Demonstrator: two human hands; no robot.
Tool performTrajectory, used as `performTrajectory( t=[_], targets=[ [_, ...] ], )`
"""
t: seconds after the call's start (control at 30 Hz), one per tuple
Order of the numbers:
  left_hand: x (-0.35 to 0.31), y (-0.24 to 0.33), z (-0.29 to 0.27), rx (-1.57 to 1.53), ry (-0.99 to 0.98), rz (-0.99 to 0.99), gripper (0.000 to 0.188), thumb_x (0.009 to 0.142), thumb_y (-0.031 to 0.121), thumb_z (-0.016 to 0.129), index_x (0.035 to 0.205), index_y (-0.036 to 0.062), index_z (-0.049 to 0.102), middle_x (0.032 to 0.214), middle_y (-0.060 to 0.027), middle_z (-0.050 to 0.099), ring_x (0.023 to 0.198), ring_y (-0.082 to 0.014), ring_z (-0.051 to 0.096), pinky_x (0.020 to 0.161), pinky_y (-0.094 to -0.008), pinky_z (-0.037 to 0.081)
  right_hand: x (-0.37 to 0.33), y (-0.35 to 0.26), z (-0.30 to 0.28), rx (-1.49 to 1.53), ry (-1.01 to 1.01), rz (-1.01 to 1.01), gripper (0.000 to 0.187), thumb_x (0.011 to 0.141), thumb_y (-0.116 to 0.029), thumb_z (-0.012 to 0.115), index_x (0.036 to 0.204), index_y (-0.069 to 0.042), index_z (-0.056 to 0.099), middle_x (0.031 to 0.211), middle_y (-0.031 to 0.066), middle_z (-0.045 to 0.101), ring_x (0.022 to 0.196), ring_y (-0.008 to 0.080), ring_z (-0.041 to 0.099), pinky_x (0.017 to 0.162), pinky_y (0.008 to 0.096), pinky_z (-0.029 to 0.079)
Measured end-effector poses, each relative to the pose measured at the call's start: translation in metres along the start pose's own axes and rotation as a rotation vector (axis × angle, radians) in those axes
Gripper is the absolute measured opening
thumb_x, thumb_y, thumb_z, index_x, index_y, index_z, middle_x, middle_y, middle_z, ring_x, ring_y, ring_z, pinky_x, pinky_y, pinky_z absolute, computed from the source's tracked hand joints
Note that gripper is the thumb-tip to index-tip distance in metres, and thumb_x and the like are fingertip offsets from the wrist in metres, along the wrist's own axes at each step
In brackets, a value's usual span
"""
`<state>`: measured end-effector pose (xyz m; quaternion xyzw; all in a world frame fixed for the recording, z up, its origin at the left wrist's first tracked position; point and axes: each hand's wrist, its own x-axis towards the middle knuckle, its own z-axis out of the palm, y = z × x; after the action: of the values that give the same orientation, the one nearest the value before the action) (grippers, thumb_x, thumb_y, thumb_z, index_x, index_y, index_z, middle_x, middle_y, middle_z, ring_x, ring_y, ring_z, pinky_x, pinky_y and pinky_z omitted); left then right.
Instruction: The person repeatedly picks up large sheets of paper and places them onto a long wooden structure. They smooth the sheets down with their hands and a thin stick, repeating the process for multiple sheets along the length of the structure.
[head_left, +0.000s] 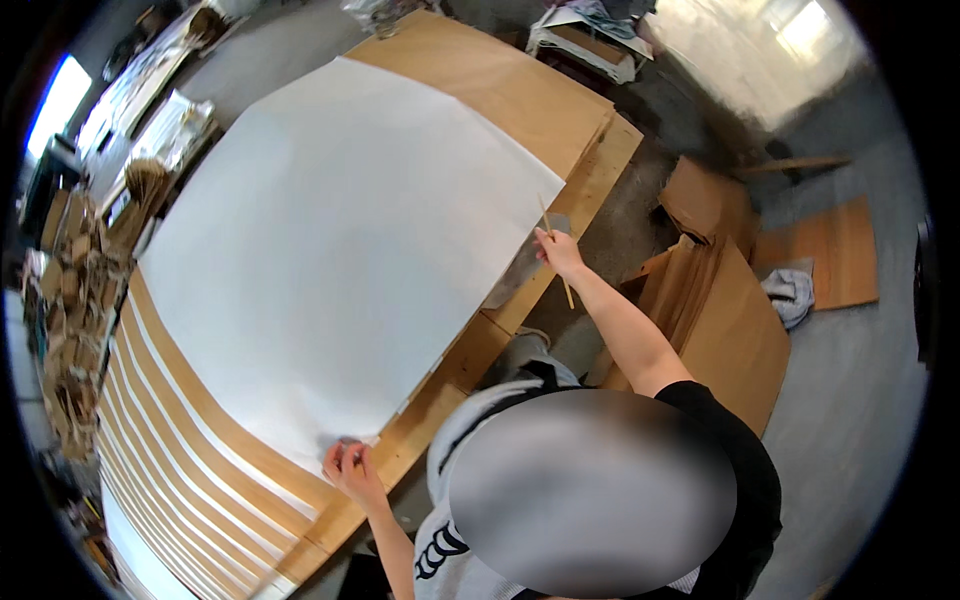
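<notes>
A large white sheet [350, 240] lies across a wooden worktable [440, 400]. At its near left corner is my left hand [355, 475], fingers bent and closed on the sheet's edge; the fingertips are partly hidden. By the sheet's right edge, my right hand [560, 252] is closed around a thin wooden stick [570, 292], which sticks out on both sides of the fist. Under and beside that hand is a greyish, see-through piece [515, 272] along the table edge; I cannot make out its kind.
Left of the sheet, brown and white strips [200, 440] alternate in fanned layers. A brown sheet [490, 75] lies beyond it. Brown boards [735, 335] lean to my right, near a grey cloth [790, 292]. Piled brown scraps [75, 340] are at far left.
</notes>
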<state>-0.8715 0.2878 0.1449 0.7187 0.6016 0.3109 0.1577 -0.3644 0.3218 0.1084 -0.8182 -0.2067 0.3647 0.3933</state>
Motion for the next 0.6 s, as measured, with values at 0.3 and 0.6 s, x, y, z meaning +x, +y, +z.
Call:
performTrajectory(
  t=[0.3,0.6],
  targets=[
    [-0.005,0.001,0.004,-0.016,-0.051,-0.084,0.015,0.065,-0.001,0.065,0.077,0.0053,0.059,0.106,-0.0105,0.045,0.092,-0.0258,0.043,0.071,-0.0347,0.040,0.018,0.002,0.006,0.012,-0.040,-0.008,0.035,0.086,-0.035,0.045,0.081,-0.001,0.052,0.061,0.0064,0.054,0.052,0.0145,0.051,0.050,0.0289,0.041],
    [0.039,0.118,0.032,0.011,0.081,0.083,0.013,0.074,-0.004,0.052,0.085,0.0002,0.056,0.098,-0.0120,0.046,0.092,-0.0225,0.046,0.069,-0.0302,0.043,-0.011,0.150,-0.103,-0.115,-0.002,0.186,0.032,0.082,-0.032,0.053,0.082,0.001,0.049,0.069,0.0122,0.057,0.062,0.0192,0.058,0.056,0.0318,0.045]
  ],
)
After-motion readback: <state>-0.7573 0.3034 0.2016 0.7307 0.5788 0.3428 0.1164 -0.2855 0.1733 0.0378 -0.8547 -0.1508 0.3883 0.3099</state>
